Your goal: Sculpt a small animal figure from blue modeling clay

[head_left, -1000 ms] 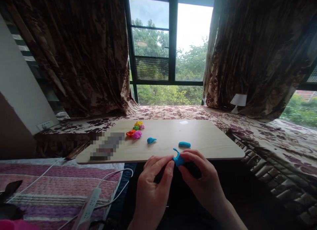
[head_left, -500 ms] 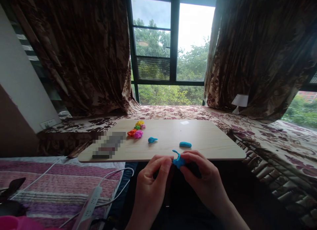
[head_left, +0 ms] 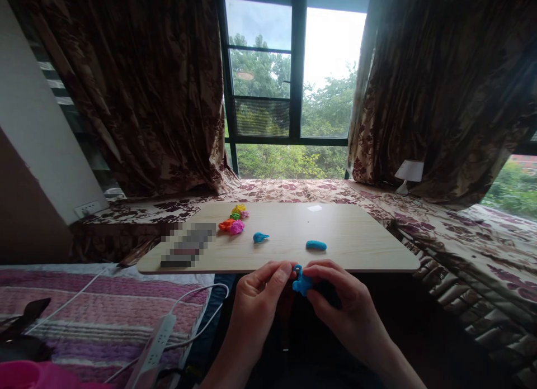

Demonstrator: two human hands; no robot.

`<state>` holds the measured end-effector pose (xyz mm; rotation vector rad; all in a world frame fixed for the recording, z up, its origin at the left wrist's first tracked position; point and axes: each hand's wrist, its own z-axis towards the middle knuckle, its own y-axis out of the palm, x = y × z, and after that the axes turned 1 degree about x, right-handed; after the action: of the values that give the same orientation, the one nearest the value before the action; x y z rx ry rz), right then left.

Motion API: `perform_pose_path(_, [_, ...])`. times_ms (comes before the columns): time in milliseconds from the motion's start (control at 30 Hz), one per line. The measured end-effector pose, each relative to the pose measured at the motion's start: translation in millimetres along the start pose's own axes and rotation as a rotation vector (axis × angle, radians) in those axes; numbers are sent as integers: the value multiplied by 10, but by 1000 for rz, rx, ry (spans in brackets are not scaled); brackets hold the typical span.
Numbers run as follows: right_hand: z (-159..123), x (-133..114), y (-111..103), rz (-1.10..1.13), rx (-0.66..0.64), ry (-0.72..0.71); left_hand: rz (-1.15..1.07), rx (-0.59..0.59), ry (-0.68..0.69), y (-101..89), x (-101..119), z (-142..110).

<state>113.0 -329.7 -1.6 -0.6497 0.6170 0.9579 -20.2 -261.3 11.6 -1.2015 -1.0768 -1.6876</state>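
Just in front of the table's near edge, both hands hold a small lump of blue modelling clay [head_left: 301, 285]. My right hand [head_left: 342, 294] grips its right side between thumb and fingers. A thin strand on top of the lump bends over into a small loop, and the pinched fingertips of my left hand [head_left: 264, 294] are at it. On the table lie a blue clay roll [head_left: 316, 245] and a rounded blue clay piece [head_left: 260, 237] with a pointed tip. Farther left sit several clay lumps, among them a magenta lump [head_left: 237, 227], an orange lump [head_left: 225, 226] and a yellow lump [head_left: 239, 209].
The pale wooden table [head_left: 356, 227] has rounded corners; a blurred-out dark object [head_left: 188, 246] lies on its left side. A white power strip [head_left: 153, 347] with cables rests on the striped bedding [head_left: 104, 305]. A small white lamp [head_left: 409, 172] stands on the window seat.
The strand on the blue clay has gone from sticking up to curling over in a loop. Both hands stay close together on the lump. The view has shifted slightly.
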Motion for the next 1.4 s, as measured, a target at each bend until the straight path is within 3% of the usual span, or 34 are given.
perform_pose_path(167, [19, -42, 1, -29, -30, -24, 49, -56, 2, 12, 20, 10])
perform_pose_path(467, [10, 14, 17, 22, 18, 4, -53, -60, -89, 5, 7, -11])
perform_pose_path(833, [67, 2, -9, 48, -1, -43, -87, -63, -95, 6, 15, -16])
perform_pose_path(1233, [38, 49, 44, 77, 51, 20, -75, 78, -26, 37, -76, -10])
perform_pose_path(1400, [24, 105, 115, 272, 52, 137, 0, 116, 42, 18, -81, -23])
